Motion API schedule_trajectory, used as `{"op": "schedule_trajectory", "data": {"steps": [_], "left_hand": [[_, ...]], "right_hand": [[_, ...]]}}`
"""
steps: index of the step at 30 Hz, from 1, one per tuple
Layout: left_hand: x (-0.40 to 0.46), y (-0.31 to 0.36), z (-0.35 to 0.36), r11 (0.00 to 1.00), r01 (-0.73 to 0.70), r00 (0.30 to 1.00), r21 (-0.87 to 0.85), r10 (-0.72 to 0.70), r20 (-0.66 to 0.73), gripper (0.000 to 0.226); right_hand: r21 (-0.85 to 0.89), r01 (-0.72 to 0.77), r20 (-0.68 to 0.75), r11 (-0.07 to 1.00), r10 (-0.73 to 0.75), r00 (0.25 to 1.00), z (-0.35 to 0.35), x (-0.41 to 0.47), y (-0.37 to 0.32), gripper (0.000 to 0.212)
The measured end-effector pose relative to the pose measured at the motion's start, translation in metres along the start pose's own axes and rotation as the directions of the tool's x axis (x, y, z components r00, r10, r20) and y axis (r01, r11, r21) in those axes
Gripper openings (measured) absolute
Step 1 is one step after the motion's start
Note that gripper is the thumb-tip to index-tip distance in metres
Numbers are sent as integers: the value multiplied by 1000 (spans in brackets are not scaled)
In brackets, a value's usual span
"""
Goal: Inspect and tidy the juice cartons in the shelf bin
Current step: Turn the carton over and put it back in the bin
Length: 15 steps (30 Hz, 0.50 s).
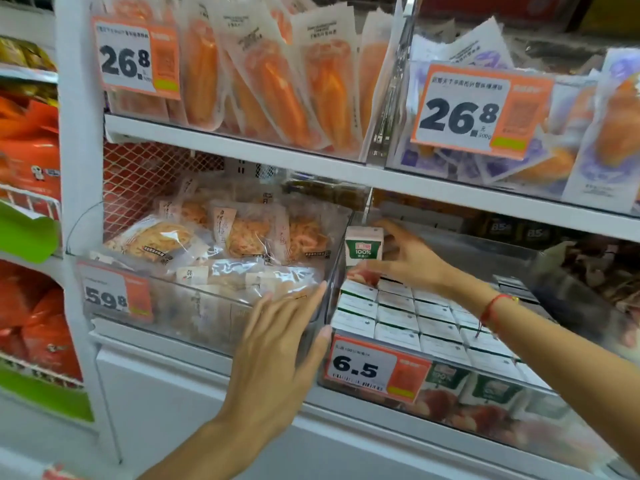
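Observation:
A clear shelf bin (450, 407) holds several white-topped juice cartons (433, 327) packed in tight rows. One white and green juice carton (363, 245) stands raised above the rows at the bin's back left corner. My right hand (408, 254) grips this raised carton, fingers behind it and thumb low at its front. My left hand (277, 344) has straight fingers and rests against the bin's front left corner, beside an orange 6.5 price tag (375, 370).
To the left sits a clear bin of bagged snacks (214, 244) with a 59.8 tag (114, 292). The shelf above (242, 150) carries orange packets (277, 81) and two 26.8 tags. A white upright post (79, 168) stands at the left.

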<state>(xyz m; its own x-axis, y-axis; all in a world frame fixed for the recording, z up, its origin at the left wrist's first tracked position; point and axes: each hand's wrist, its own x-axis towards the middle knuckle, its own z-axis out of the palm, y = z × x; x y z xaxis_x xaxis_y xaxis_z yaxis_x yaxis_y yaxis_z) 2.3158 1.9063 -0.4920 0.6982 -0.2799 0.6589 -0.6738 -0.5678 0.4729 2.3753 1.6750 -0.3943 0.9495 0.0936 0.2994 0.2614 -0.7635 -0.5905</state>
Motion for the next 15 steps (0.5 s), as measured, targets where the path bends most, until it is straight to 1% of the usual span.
{"op": "schedule_trajectory", "data": {"steps": [2,4,5,6,8,10,12,15], "left_hand": [[-1,0,2,1000,12,1000,11,-12,12,53],[-2,0,2,1000,22,1000,11,-22,7,52],[-2,1,3,1000,19,1000,12,-19,-1,52],[-2,1,4,1000,16,1000,12,-16,-10,52],[-1,0,4,1000,12,1000,10,-12,-18,53],[-1,-1,4,1000,9,1000,9,-9,-17,53],[-1,-3,5,1000,12,1000,5,-11,-19,53],[-2,-4,6,1000,11,1000,10,-11,-15,53]], "right_hand": [[72,-29,15,997,28,999,-1,3,1,49],[133,-85,24,987,83,996,-2,3,4,46],[133,-110,29,985,107,994,-2,3,6,45],[99,-128,41,987,124,991,-2,3,7,46],[-25,-145,83,989,146,986,0,3,10,51],[-97,-138,99,986,147,984,4,2,12,48],[-122,-67,74,990,76,994,7,-2,14,39],[-263,28,56,964,-14,998,9,-11,19,33]]}}
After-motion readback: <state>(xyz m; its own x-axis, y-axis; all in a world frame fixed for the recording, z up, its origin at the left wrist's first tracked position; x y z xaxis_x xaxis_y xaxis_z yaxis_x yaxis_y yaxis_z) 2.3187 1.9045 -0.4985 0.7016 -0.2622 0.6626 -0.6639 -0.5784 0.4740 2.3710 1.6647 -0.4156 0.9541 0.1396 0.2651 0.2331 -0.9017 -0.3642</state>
